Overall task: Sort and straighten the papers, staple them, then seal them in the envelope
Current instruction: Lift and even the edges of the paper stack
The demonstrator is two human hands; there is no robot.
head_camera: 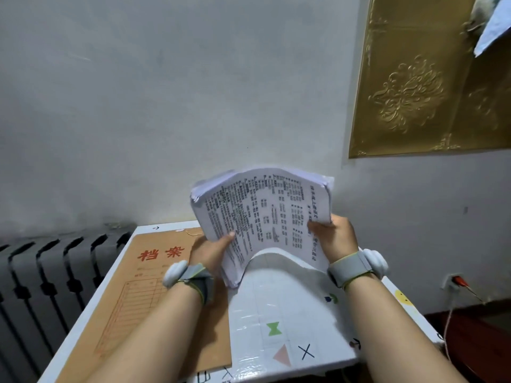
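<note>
White table [293, 305] bears a brown envelope [143, 299], seemingly flat.

Print on the papers [262, 214] is too blurred to read.

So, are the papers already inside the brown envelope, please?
No, the left hand and right hand hold the paper stack up, while the brown envelope lies flat on the table.

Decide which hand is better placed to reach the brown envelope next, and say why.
Probably left: the left hand grips the papers just over the envelope; the right hand holds their other edge.
</note>
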